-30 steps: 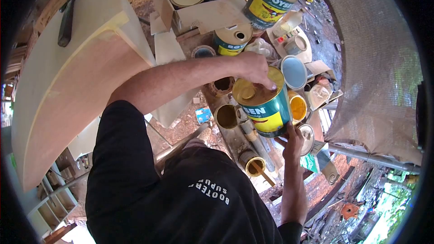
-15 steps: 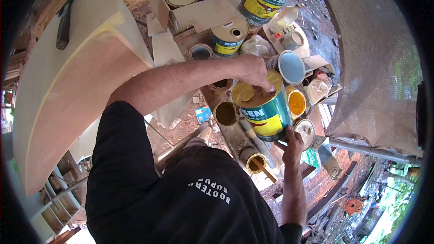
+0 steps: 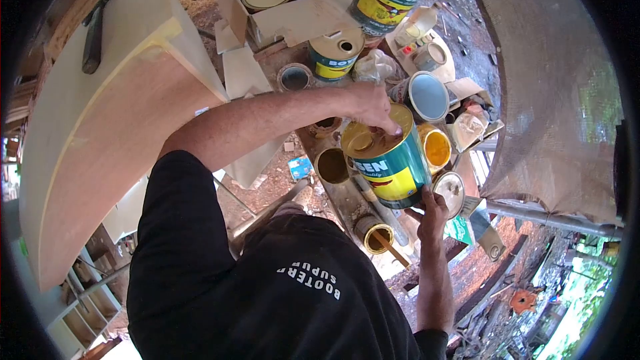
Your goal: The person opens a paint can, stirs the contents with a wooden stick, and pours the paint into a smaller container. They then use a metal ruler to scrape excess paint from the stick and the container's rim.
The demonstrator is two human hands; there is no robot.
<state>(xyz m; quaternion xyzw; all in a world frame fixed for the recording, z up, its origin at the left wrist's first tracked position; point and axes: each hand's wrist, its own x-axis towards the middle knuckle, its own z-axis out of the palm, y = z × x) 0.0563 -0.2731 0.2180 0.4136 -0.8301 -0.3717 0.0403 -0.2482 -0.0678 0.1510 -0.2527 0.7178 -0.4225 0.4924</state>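
Observation:
A large green-and-yellow paint can (image 3: pixel 392 177) with a gold lid is tilted among other cans. My left hand (image 3: pixel 375 108) reaches over its top, fingers bent and closed at the lid, with some fingertips hidden. Low on the can's right side, my right hand (image 3: pixel 433 212) grips its bottom edge. Just right of it are an open can of yellow-orange paint (image 3: pixel 437 149) and a round pale lid (image 3: pixel 449 195). Below stands an open can (image 3: pixel 375 235) with a wooden stick (image 3: pixel 393 249) in it. A brown-coated open can (image 3: pixel 332 166) is on the left.
More paint cans (image 3: pixel 389 1) and a smaller green can (image 3: pixel 335 57) stand at the back, beside a cardboard box (image 3: pixel 233 3). An open can with grey-blue contents (image 3: pixel 429 96) is close behind. At left, a hammer (image 3: pixel 95 37) lies on a large curved wooden panel (image 3: pixel 127 140).

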